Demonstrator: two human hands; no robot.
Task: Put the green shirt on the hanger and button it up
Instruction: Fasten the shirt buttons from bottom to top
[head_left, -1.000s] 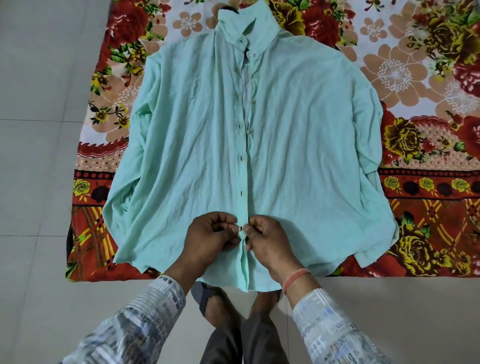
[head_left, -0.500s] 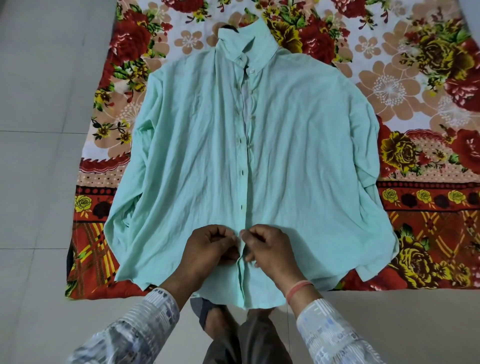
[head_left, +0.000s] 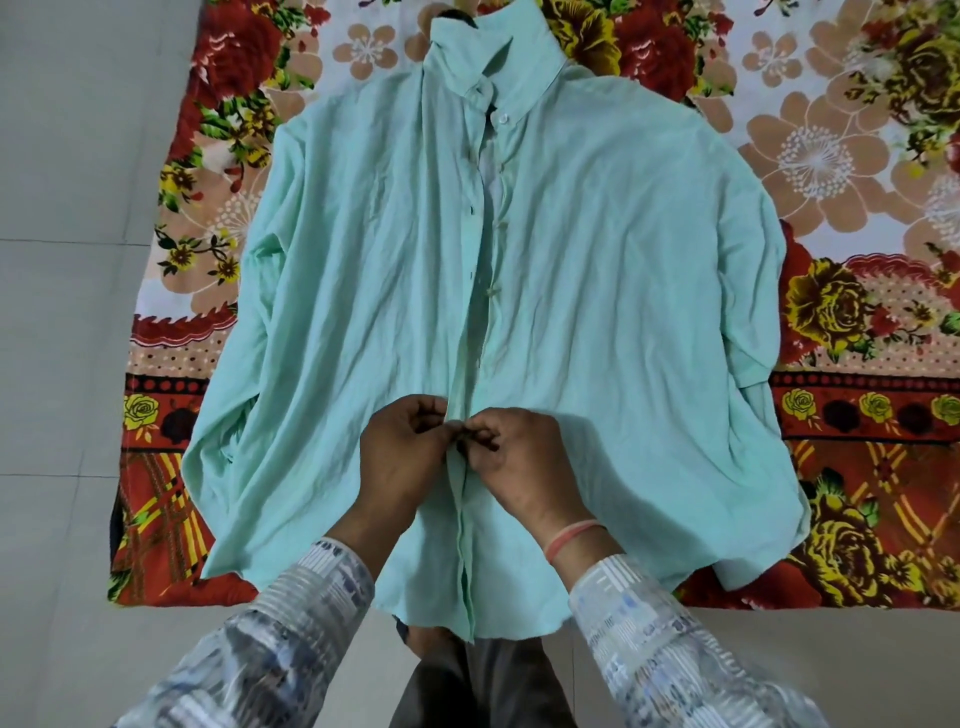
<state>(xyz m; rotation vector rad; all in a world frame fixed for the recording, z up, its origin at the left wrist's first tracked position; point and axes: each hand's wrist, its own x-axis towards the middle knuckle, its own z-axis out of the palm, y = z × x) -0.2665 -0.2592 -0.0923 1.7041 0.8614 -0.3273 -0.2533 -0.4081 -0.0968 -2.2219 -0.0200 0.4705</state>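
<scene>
Far left: grey floor tiles (head_left: 62, 312). Beside them, a flowered sheet (head_left: 171, 395) spread flat, patterned in red, yellow and tan. On the sheet, the green shirt (head_left: 353, 291) laid flat and front up, collar away from the person, hem nearest and reaching past the sheet's near edge. On this side, a shirt sleeve (head_left: 249, 332) folded down along the body, creased. At lower left, a patterned cuff (head_left: 317, 592) in white and blue. Then the left hand (head_left: 402, 457), fingers curled, pinching the shirt's left front edge low on the front. At the middle, the front opening (head_left: 480, 322), lying together below the hands and parted above them up to the collar (head_left: 493, 52), with small buttons (head_left: 493, 289) showing along the right edge. Just behind the collar, a dark piece (head_left: 457, 13), too little showing to identify. Next, the right hand (head_left: 524, 467), fingers curled, pinching the right front edge; fingertips of both hands touching at the opening. Between the fingertips: too small to tell. Round the right wrist, a pink band (head_left: 574, 535), with a matching cuff below it. Under the hem, between the arms, grey trousers (head_left: 488, 686). Far right: the other sleeve folded alongside the body, then more of the sheet
</scene>
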